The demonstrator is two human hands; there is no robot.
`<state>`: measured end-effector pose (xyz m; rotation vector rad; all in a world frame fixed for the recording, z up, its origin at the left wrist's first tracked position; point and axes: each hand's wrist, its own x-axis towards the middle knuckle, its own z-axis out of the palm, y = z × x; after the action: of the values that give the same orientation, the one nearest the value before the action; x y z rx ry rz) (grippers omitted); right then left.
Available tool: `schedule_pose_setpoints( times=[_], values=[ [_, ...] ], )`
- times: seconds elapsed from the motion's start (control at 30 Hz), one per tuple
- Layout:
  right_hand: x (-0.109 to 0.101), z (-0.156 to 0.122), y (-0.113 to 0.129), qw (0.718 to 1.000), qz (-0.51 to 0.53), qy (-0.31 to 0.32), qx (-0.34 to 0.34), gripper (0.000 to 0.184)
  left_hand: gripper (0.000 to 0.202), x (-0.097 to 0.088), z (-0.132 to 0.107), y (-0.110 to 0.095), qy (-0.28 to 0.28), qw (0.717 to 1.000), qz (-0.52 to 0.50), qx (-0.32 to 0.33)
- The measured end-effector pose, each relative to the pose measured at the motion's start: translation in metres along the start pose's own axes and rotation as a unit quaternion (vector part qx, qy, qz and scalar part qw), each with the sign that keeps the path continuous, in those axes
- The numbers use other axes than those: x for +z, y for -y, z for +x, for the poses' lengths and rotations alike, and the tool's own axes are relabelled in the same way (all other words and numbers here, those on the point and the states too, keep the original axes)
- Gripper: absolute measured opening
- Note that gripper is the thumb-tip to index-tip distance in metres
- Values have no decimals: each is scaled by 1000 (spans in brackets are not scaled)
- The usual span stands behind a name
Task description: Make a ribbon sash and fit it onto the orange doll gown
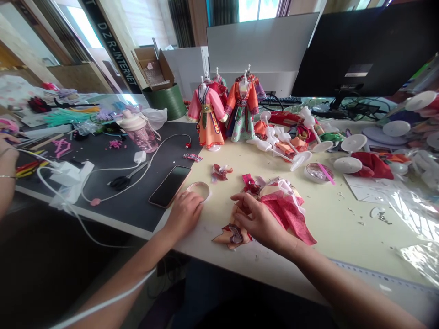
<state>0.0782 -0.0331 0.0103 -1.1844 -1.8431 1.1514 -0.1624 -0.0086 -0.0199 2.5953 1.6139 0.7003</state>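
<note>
1. The doll garment, red and pink cloth with a white part at its upper end, lies flat on the cream worktop just in front of the person. Its long axis runs from the patterned sleeve piece at lower left up to the right, with the red skirt spreading toward the lower right.
2. The right hand rests on the left part of the garment; its fingers are slightly apart and curled, with the tips pressing the cloth rather than closing round it.
3. The left hand lies palm down on the worktop just left of the garment, fingers together and flat, touching the near edge of a small round lid.
4. The lid lies flat with its open side up; whether anything is in it cannot be told. A dark phone lies just beside it on the black mat.
5. Farther right, a small round clear tub holds something pink, with a pink stick across it.
6. Behind, two dressed doll forms stand upright, and white doll stands lie tumbled beside them.
7. An open cardboard box sits on a green round container; its contents are too small to tell.
8. Another person's hand shows at the far left edge.
</note>
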Motion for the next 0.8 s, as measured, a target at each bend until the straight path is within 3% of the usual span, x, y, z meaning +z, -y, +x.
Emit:
schedule_pose_setpoints(
  times=[0.1, 0.23, 0.33, 0.4, 0.5, 0.6, 0.7, 0.8],
  values=[
    [-1, 1, 16, 999, 10, 31, 3, 31, 19, -4, 5, 6, -34, 999, 26, -2],
    [2, 8, 50, 992, 74, 98, -5, 30, 16, -29, 11, 22, -123, 990, 39, -62],
    [9, 26, 67, 978, 164, 129, -30, 26, 19, -51, 14, 48, -141, 982, 64, -108],
    [16, 46, 67, 983, 147, 96, -48, 23, 21, -63, 15, 72, -146, 975, 95, -137],
    [25, 82, 46, 998, -58, 25, -29, 28, 26, -73, 14, 111, -85, 964, 161, -194],
    [28, 102, 24, 991, -134, 5, -19, 38, 30, -74, 9, 142, -12, 954, 214, -208],
    [16, 94, 21, 984, -175, -7, -40, 42, 31, -72, 3, 159, 2, 951, 226, -209],
    [-11, 68, 31, 972, -214, -25, -97, 39, 30, -69, -3, 166, 12, 950, 232, -210]
  ],
)
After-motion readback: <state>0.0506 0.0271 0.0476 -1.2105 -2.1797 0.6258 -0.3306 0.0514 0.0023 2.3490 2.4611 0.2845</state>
